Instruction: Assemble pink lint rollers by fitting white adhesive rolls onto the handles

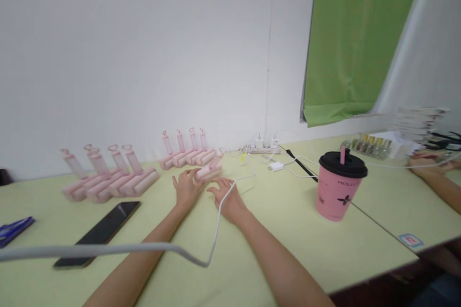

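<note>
A pale pink block [209,171] lies on the table just beyond my hands, with a heart-topped piece blurred at its far end. My left hand [187,188] has its fingertips against the block's left side, one outer finger standing apart. Close to the block's near right edge is my right hand [229,200], palm down with its fingers stretched and apart; contact is hard to make out. Behind, a row of similar pink blocks [187,157] has clear tubes with heart-shaped tops standing upright. To the left is a second such group of pink blocks [110,183].
A white cable [212,249] crosses in front of my right hand. A dark phone [103,230] lies left, a pink lidded cup [338,189] stands right. A power strip [264,149] with chargers sits by the wall. At far right are small bottles [370,146] and another person's hand [428,162].
</note>
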{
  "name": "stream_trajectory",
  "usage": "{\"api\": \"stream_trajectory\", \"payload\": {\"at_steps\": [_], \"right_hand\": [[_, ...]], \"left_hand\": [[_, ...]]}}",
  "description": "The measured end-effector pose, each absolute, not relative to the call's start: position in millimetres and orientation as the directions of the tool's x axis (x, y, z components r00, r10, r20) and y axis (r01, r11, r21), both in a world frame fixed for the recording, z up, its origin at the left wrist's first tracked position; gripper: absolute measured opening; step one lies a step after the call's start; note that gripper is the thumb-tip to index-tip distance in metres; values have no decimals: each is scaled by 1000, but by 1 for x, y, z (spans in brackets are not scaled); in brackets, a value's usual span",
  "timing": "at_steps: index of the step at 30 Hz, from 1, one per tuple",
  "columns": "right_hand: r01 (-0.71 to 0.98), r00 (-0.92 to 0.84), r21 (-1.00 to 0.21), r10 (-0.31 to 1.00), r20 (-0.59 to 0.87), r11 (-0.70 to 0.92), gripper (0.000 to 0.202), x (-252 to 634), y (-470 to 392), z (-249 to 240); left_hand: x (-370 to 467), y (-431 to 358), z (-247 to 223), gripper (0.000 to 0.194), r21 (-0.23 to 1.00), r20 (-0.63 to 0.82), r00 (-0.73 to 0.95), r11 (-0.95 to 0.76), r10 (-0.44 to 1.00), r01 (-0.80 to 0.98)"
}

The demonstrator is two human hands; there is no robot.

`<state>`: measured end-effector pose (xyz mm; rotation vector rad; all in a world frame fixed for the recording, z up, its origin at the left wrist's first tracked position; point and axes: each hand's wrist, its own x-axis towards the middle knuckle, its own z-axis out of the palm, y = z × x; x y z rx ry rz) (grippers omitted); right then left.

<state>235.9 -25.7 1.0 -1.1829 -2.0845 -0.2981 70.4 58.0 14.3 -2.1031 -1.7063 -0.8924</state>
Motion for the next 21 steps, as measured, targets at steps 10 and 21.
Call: {"api": "stream_trajectory", "payload": {"at_steps": [10,21], "right_hand": [[942,-150,-101,670,727,321,44,236,-39,8],[905,-198,-191,774,601,380,22,250,-28,-6]], "left_hand": [[31,-36,31,51,172,756,360,-696,547,697],[20,-19,28,66,527,614,243,-619,751,582]]}}
